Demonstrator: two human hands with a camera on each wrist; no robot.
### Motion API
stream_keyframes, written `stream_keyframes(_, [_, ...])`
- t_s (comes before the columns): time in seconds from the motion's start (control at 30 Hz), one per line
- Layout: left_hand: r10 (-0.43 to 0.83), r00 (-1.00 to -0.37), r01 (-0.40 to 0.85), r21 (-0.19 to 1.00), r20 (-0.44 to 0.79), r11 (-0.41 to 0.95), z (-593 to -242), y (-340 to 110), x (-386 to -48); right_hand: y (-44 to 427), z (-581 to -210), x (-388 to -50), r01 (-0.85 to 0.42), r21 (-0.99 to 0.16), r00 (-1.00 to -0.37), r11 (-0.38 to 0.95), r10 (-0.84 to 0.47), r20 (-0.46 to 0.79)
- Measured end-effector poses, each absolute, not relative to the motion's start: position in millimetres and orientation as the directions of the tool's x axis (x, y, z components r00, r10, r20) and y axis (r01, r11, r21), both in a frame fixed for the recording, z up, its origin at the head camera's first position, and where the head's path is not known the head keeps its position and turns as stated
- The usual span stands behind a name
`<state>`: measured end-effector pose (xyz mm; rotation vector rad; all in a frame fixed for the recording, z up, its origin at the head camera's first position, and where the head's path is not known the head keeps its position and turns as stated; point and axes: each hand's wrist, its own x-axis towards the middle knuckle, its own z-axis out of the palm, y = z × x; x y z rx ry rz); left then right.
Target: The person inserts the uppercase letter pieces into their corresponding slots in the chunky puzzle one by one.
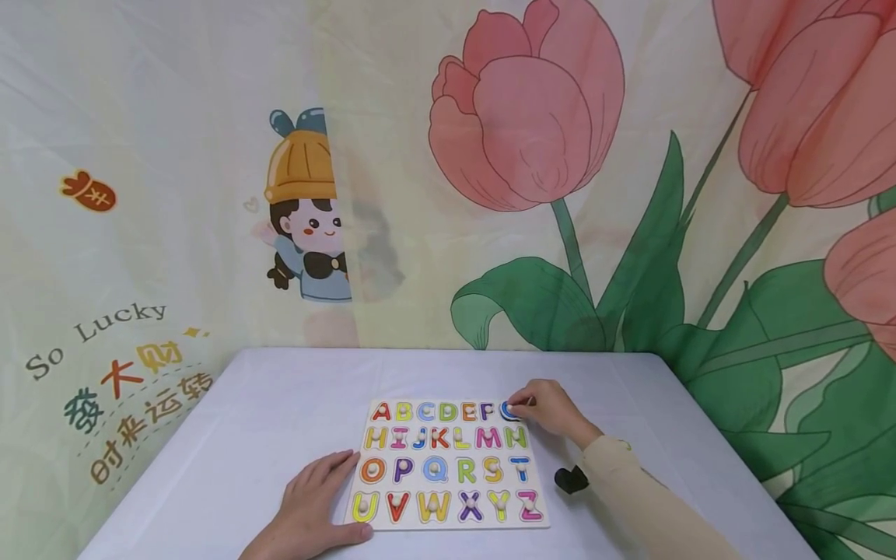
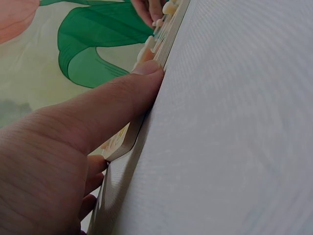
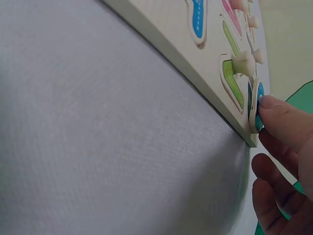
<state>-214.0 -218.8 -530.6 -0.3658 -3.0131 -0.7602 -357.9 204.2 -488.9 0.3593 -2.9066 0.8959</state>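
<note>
A wooden alphabet puzzle board lies flat on the table, with colourful knobbed letter pieces set in several rows. At its top right corner my right hand pinches the blue letter G piece. In the right wrist view this piece stands slightly raised and tilted over its slot, beside the green N piece. My left hand rests at the lower left of the board, fingers along the left edge and thumb at the bottom corner. The left wrist view shows that thumb pressing the board's edge.
A small black heart-shaped object lies right of the board, beside the right sleeve. A white cloth covers the table. Behind it hangs a printed curtain with tulips and a cartoon figure.
</note>
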Motion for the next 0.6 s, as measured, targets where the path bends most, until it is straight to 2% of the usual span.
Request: stream_keyframes(0.6, [0.224,-0.971,0.235,0.459,0.079,0.857,-532.3,-218.7,-214.5,198.2,-492.5,-356.4,-0.206,-0.572,-0.978,0.794,-0.186,0.093])
